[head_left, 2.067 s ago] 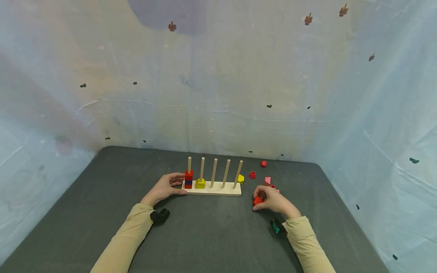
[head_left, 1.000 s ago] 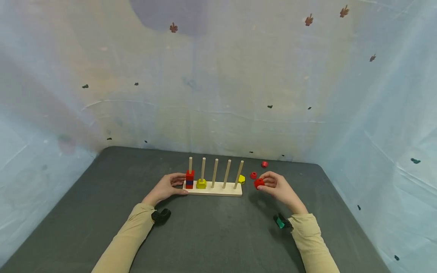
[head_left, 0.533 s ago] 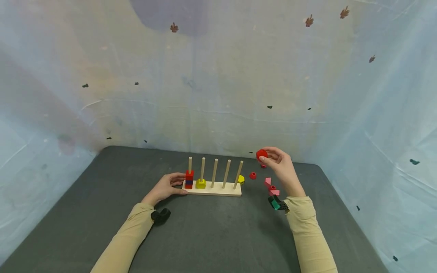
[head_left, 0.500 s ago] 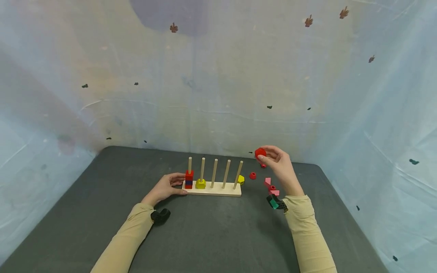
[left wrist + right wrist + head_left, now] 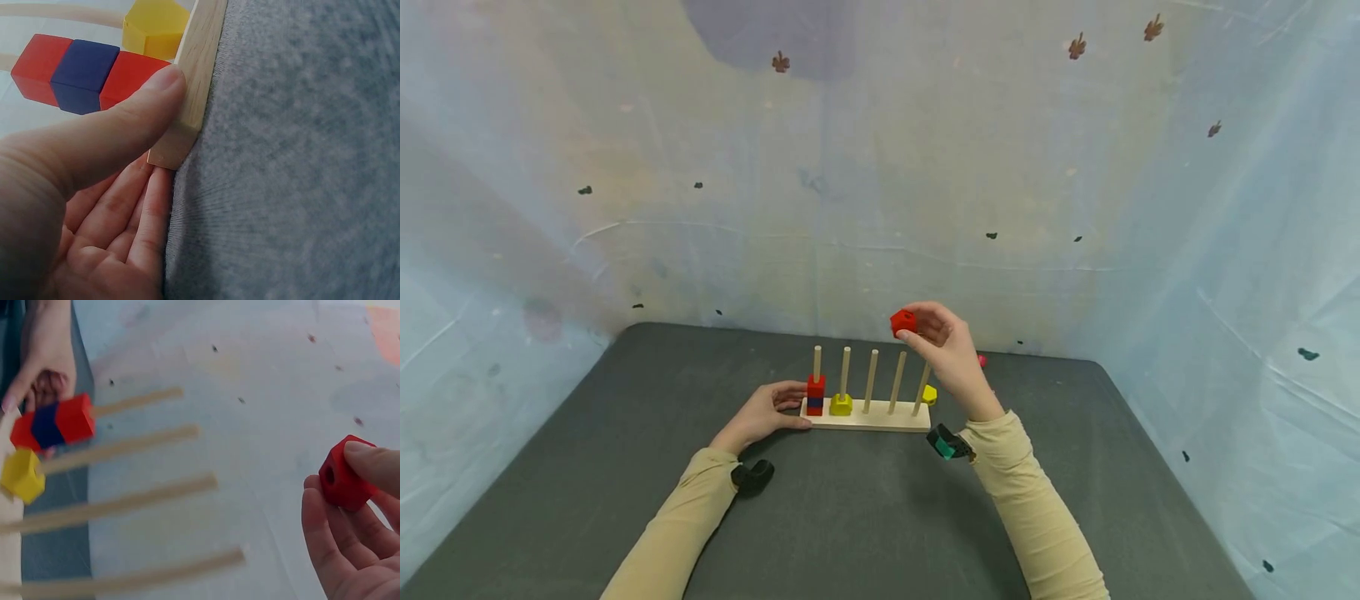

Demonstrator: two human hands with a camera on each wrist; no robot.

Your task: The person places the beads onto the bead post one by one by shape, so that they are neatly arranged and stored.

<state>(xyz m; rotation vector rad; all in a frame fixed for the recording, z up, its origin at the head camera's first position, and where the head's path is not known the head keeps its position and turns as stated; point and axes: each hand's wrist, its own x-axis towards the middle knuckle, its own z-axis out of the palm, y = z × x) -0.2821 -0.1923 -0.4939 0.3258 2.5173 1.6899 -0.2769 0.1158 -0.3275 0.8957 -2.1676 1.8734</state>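
In the head view, a pale wooden peg board (image 5: 872, 422) with several upright pegs stands on the dark table. My left hand (image 5: 763, 414) grips its left end, thumb on the front edge, as the left wrist view shows. Red, blue and red cube beads (image 5: 85, 76) are stacked on the leftmost peg. A yellow many-sided bead (image 5: 841, 404) sits at the foot of the second. Above the right-hand pegs, my right hand (image 5: 951, 354) pinches a red many-sided bead (image 5: 903, 322) between thumb and fingers. Its hole shows in the right wrist view (image 5: 347, 474), and it is apart from every peg.
A loose yellow bead (image 5: 930, 394) lies by the board's right end. Part of a red bead (image 5: 982, 360) shows behind my right wrist, which hides other loose pieces. A hanging sheet (image 5: 880, 167) closes off the table's back and sides.
My right hand has lifted the red bead off the table on the right, then carried it left over the pegs. The left hand stays on the board's end.
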